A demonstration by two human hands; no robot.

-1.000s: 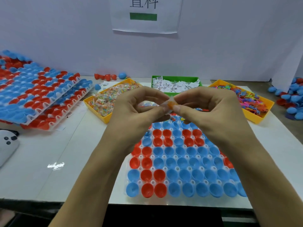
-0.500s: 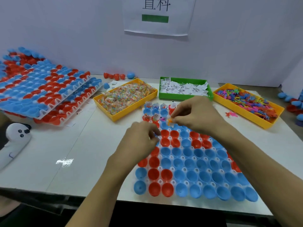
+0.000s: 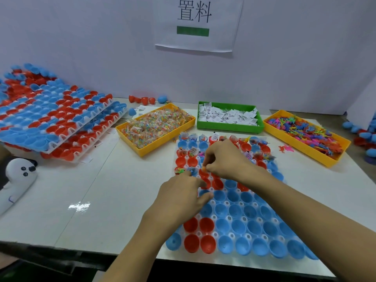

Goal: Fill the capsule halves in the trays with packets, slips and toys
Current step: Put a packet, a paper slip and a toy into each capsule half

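Observation:
A white tray (image 3: 229, 217) of blue and red capsule halves lies in front of me. Its far rows hold packets, slips and toys; the near rows are bare cups. My right hand (image 3: 225, 159) pinches a small orange toy (image 3: 203, 169) just above a red half near the tray's left middle. My left hand (image 3: 183, 198) rests over the tray's left side, its forefinger stretched to a half holding a small toy, thumb apart. Behind the tray stand a yellow bin of packets (image 3: 162, 142), a green bin of slips (image 3: 227, 128) and a yellow bin of toys (image 3: 301, 148).
Stacked trays of capsule halves (image 3: 50, 119) fill the left of the table. A white seal-shaped object (image 3: 18, 176) lies at the left edge. Loose halves (image 3: 146, 99) sit by the back wall and at the far right (image 3: 362, 135). A pink toy (image 3: 286, 148) lies on the table.
My hands parted and came down from chest height to the tray. The right one kept the orange toy; the left moved to the left columns.

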